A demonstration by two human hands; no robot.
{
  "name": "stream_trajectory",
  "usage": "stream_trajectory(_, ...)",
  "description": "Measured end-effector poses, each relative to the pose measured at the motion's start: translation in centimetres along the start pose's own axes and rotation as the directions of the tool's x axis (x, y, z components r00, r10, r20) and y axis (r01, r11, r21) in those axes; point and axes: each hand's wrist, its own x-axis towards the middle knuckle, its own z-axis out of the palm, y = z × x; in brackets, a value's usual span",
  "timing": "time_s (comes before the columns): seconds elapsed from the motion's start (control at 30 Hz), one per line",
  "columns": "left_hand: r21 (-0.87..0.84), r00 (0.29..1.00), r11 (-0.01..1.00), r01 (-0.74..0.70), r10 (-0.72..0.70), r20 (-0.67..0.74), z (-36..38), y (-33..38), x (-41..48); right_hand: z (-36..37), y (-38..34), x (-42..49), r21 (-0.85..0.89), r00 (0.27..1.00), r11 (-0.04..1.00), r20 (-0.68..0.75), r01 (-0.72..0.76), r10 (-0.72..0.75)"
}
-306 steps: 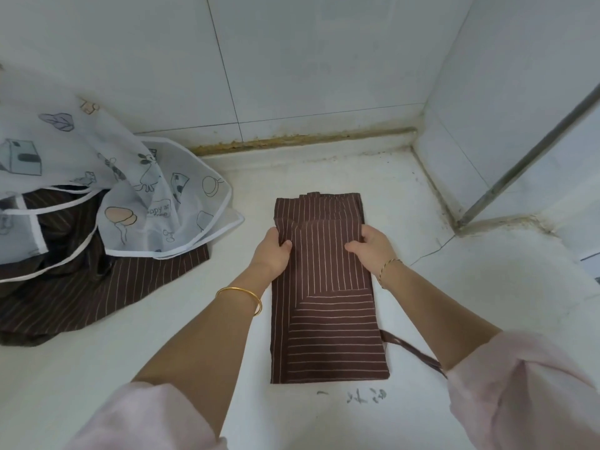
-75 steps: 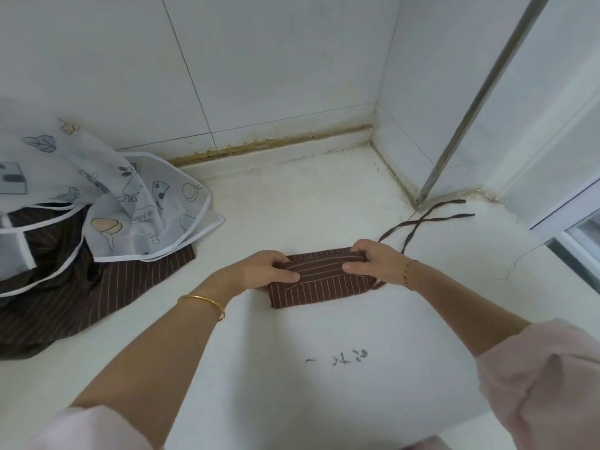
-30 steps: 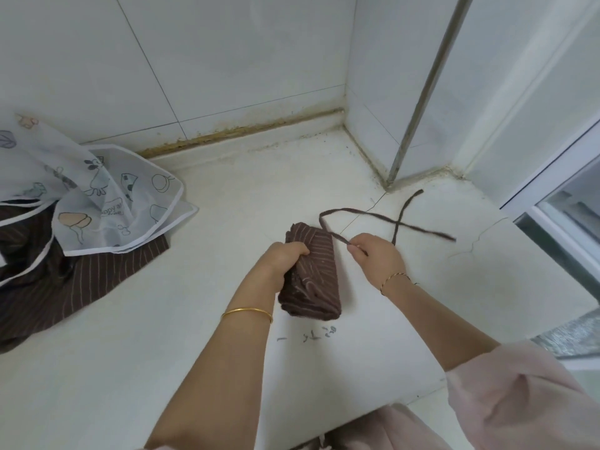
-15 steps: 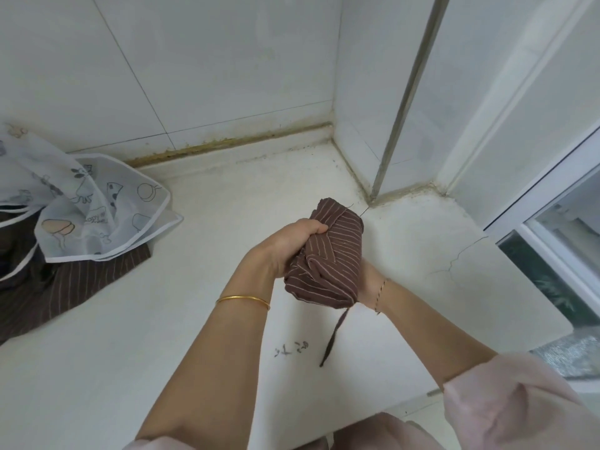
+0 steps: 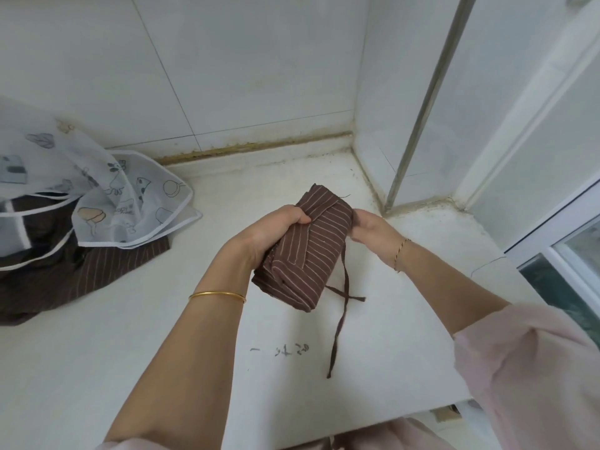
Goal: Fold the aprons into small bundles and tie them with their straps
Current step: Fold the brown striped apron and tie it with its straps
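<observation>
Brown striped cloth, rolled into a bundle (image 5: 302, 251), is held at mid-frame over the desk (image 5: 97, 368). The left grip (image 5: 272, 232) clenches its left side, thumb on top, likely to stop the folds springing apart. The right grip (image 5: 370, 227) curls round the upper right edge, fingertips hidden; whether it also pinches the strap (image 5: 339, 319) I cannot tell. That strap hangs loose to the desk, untied. No container shows: a printed white apron (image 5: 113, 196) lies over another brown apron (image 5: 65, 280) at mid-left.
</observation>
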Motion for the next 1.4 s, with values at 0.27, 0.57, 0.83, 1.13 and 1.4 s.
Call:
stream_trajectory(0.27,0.076,0.935,0.991,-0.110,0.129,-0.329,1.0,-0.5,2.3,0.9,-2.3,-2.7,0.002,0.995,0.997,-0.060,-0.080,0.080)
stream_trajectory(0.57,-0.334,0.942,0.910,-0.247,0.144,-0.303,4.0,-0.7,3.3,4.7,-3.4,-6.9,0.159,0.993,0.983,0.086,-0.091,0.078)
stream_trajectory(0.83,-0.334,0.976,0.921,-0.202,0.161,-0.148,3.8,-0.7,2.5,1.2,0.5,-5.6,0.625,0.961,0.740,0.065,-0.249,0.269)
stream_trajectory(1.13,-0.038,0.958,0.959,-0.282,0.280,-0.058,4.0,-0.7,1.4,-2.1,-4.0,-5.7,0.532,0.946,0.786,0.238,-0.316,0.219)
stream_trajectory(1.4,0.601,0.970,0.799,-0.020,0.160,-0.181,3.4,-2.6,0.1,0.7,-3.0,-5.8,0.041,0.970,0.971,-0.063,-0.234,0.236)
